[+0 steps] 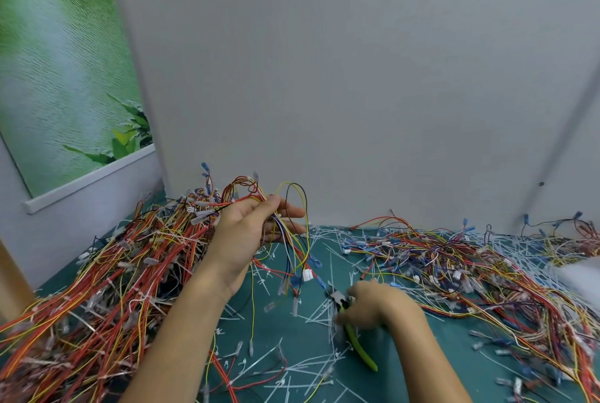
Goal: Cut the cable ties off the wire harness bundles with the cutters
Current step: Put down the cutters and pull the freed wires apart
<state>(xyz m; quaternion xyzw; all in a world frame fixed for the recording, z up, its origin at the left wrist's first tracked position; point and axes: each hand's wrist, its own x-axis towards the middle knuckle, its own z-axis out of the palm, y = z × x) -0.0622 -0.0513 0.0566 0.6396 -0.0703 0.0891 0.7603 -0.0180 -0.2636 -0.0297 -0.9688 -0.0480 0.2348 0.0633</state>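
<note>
My left hand is raised above the table and grips a small wire harness bundle of red, yellow, black and blue wires, whose white and blue connectors dangle below it. Low on the table, my right hand curls around the green-handled cutters. The cutters' dark jaws point up-left, and one green handle sticks out toward me. The hand is blurred. Cut white cable ties lie scattered over the green mat between my arms.
A large heap of tied wire harnesses fills the table's left side. A flatter spread of loose wires covers the right side. The green mat shows in the middle. A grey wall stands close behind the table.
</note>
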